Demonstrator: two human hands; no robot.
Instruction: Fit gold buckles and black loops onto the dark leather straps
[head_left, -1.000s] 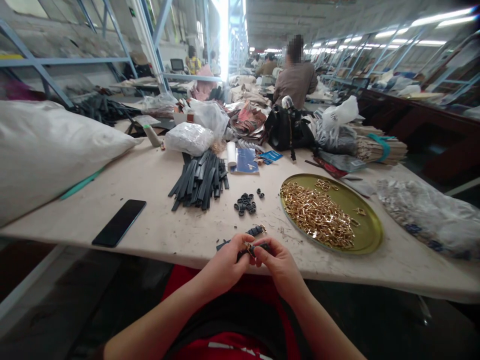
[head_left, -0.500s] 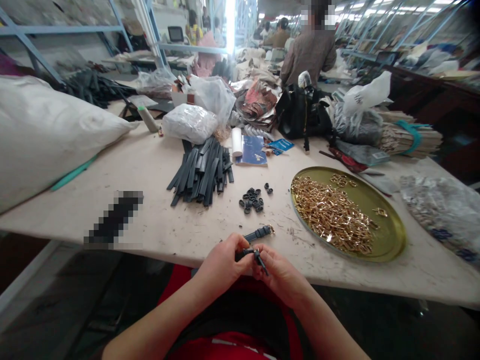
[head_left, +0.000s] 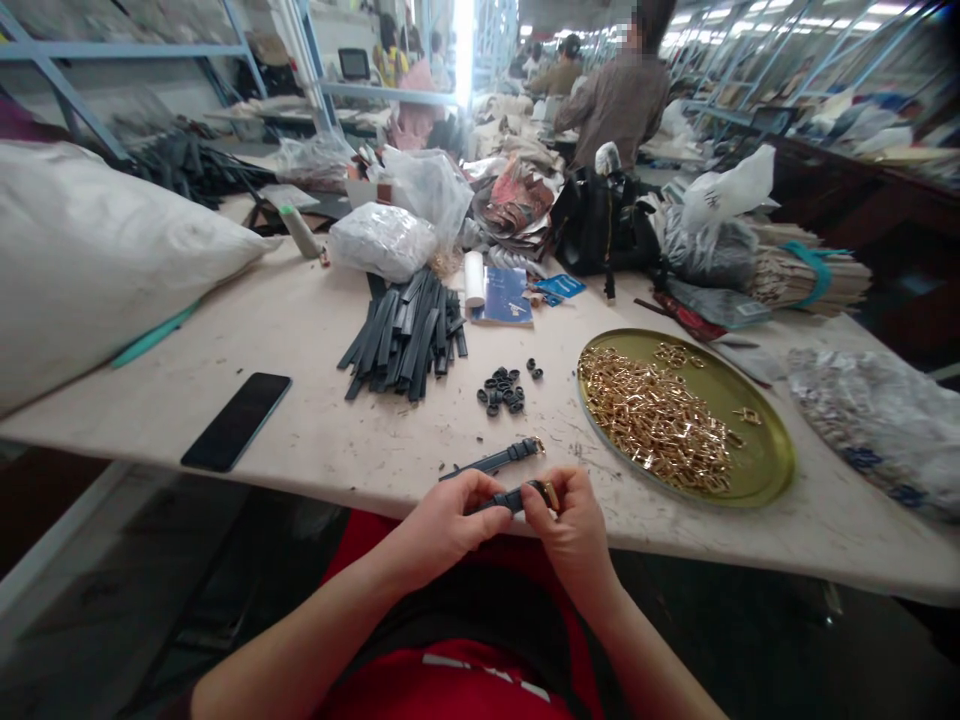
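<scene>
Over the table's near edge, a dark strap is stretched between my two hands. My left hand pinches its left part between thumb and fingers. At the other end my right hand grips the strap beside a gold buckle, partly covered by the fingers. Just beyond lies a dark buckled strap, its gold buckle toward the right. Farther back sit several small black loops in a loose cluster and a pile of dark strips. Gold buckles heap up on a round tray at the right.
A phone lies at the left, near a large white sack. Plastic bags, a blue booklet, a white roll and a black bag stand farther back. Beyond the table, a person stands.
My right hand has shifted right and up, turning the strap's end so its gold buckle now shows. The strap lies straighter between my hands. The view has shifted slightly.
</scene>
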